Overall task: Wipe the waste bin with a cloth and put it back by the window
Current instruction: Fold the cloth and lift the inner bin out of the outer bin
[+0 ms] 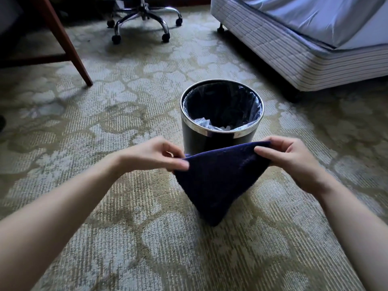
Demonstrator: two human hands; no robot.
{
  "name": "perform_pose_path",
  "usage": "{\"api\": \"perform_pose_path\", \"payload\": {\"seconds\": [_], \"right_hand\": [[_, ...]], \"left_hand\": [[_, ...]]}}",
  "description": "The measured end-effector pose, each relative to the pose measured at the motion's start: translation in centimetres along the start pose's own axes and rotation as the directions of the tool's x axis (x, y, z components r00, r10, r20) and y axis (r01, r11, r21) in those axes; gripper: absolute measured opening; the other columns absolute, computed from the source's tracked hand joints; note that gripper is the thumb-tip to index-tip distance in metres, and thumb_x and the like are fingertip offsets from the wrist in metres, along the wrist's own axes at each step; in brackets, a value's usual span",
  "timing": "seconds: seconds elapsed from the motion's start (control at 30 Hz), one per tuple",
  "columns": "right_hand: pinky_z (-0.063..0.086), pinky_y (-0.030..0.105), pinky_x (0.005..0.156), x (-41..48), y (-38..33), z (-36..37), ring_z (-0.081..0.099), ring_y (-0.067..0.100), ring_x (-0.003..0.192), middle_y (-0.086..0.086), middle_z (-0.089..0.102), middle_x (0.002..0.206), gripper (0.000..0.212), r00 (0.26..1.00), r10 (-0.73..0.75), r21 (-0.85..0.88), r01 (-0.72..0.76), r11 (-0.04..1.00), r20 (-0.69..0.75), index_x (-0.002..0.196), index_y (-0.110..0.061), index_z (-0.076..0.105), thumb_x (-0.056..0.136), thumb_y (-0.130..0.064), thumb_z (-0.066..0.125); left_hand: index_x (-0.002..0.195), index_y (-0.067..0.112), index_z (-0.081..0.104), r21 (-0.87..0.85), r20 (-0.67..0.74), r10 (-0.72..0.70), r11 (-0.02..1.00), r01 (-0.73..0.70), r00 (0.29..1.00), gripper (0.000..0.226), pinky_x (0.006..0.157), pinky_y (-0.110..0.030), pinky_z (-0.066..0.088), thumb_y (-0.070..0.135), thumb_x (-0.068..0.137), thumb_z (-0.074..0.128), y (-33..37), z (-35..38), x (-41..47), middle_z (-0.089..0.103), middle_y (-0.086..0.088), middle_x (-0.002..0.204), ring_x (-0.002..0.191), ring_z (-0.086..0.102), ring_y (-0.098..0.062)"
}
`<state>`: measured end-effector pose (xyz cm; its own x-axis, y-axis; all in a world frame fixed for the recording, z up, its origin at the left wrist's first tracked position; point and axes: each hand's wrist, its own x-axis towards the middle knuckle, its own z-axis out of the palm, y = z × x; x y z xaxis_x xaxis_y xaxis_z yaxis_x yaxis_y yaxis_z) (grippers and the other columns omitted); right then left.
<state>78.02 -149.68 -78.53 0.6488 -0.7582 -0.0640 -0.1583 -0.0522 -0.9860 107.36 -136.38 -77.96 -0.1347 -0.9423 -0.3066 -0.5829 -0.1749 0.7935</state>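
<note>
Fig.: head view, L to R. Desk leg [63, 40] and chair base [142, 19] sit at far left, well apart from the work. The left hand [153, 154] pinches the cloth [218, 181] at its left corner, thumb vs. fingers. The cloth hangs in a folded point in front of the waste bin [220, 135]; whether they touch, I cannot tell. The bin stands upright on the carpet [126, 238], mid-floor, w/ liner [254, 106] in place; no window in view. The right hand [287, 156] pinches the other corner. Bed [294, 49] at right. Risks, as I judge them: the corner pinches are light, so the cloth may slip; wiping w/o a steadying hand may tip or skid the bin; the cloth may drag the liner off the rim.
</note>
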Motion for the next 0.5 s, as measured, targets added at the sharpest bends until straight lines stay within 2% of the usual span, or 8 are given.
{"api": "perform_pose_path", "payload": {"seconds": [0.03,0.1,0.17,0.23,0.3,0.33,0.4,0.5], "right_hand": [[0.054,0.025,0.066,-0.1,-0.4,-0.5,0.066,0.014,0.072,0.006,0.073,0.08,0.013,1.0,-0.015,0.006,0.015,1.0,-0.008,0.092,-0.005,0.072,0.084,-0.012,0.065],[0.053,0.025,0.062,-0.3,-1.0,-1.1,0.064,0.014,0.068,0.005,0.072,0.077,0.017,0.999,-0.04,0.003,0.04,0.999,-0.005,0.092,-0.005,0.072,0.083,-0.016,0.064],[0.052,0.024,0.06,-0.3,-1.3,-1.3,0.061,0.013,0.066,0.004,0.07,0.075,0.014,0.997,-0.076,-0.015,0.075,0.997,-0.029,0.092,-0.005,0.072,0.087,-0.012,0.061],[0.052,0.025,0.061,-0.3,-1.4,-1.6,0.061,0.014,0.067,0.004,0.07,0.076,0.014,0.992,-0.099,0.009,0.1,0.995,-0.08,0.091,-0.007,0.072,0.087,-0.014,0.061],[0.055,0.024,0.063,-0.2,-1.4,-2.0,0.064,0.013,0.069,0.001,0.072,0.077,0.016,0.99,-0.092,0.034,0.096,0.995,-0.108,0.086,-0.015,0.075,0.078,-0.024,0.065],[0.057,0.023,0.065,-0.2,-1.2,-2.3,0.066,0.012,0.071,0.0,0.073,0.077,0.018,0.989,-0.083,0.038,0.088,0.995,-0.122,0.084,-0.018,0.076,0.074,-0.03,0.067],[0.057,0.023,0.07,-0.2,-0.9,-3.2,0.068,0.01,0.075,-0.003,0.075,0.079,0.026,0.983,-0.077,0.034,0.083,0.996,-0.167,0.083,-0.022,0.077,0.065,-0.04,0.071],[0.056,0.02,0.072,-0.7,-0.4,-4.5,0.068,0.007,0.075,-0.005,0.074,0.078,0.031,0.977,-0.051,0.104,0.074,0.992,-0.208,0.082,-0.021,0.076,0.059,-0.042,0.074]], "left_hand": [[0.079,0.021,0.071,0.248,0.036,0.01,0.969,-0.018,0.999,0.035,0.058,-0.021,0.045,0.054,0.072,0.074,-0.3,-0.2,-0.1,0.063,0.009,0.068,0.061,0.055,-0.007],[0.076,0.026,0.062,0.661,-0.023,0.028,0.75,-0.006,0.999,0.037,0.06,-0.024,0.045,0.059,0.068,0.074,-1.3,-0.3,-0.1,0.056,0.012,0.072,0.067,0.053,-0.01],[0.08,0.031,0.064,0.795,-0.146,0.102,0.604,0.055,0.984,0.037,0.071,-0.03,0.045,0.066,0.068,0.068,-2.2,-0.3,-0.3,0.05,0.01,0.086,0.083,0.049,-0.013],[0.083,0.029,0.069,0.722,-0.209,0.084,0.685,0.096,0.974,0.039,0.08,-0.032,0.045,0.065,0.069,0.065,-2.9,-0.6,-0.5,0.051,0.008,0.099,0.093,0.049,-0.014],[0.079,0.025,0.064,0.529,-0.192,0.002,0.842,0.102,0.981,0.017,0.083,-0.035,0.05,0.038,0.078,0.074,-3.1,-1.2,-0.7,0.058,0.007,0.098,0.092,0.058,-0.016],[0.074,0.025,0.057,0.453,-0.193,-0.018,0.885,0.105,0.981,0.019,0.082,-0.04,0.054,0.025,0.081,0.076,-3.3,-1.5,-0.8,0.061,0.006,0.092,0.088,0.061,-0.017],[0.071,0.025,0.048,0.351,-0.284,0.028,0.933,0.077,0.958,0.032,0.078,-0.044,0.058,0.01,0.081,0.075,-3.3,-2.1,-0.9,0.062,0.003,0.084,0.081,0.064,-0.018],[0.085,0.028,0.056,0.321,-0.469,0.24,0.943,-0.089,0.85,0.029,0.074,-0.026,0.06,0.006,0.081,0.075,-1.8,-2.5,-1.3,0.064,0.01,0.087,0.076,0.068,-0.008]]}}
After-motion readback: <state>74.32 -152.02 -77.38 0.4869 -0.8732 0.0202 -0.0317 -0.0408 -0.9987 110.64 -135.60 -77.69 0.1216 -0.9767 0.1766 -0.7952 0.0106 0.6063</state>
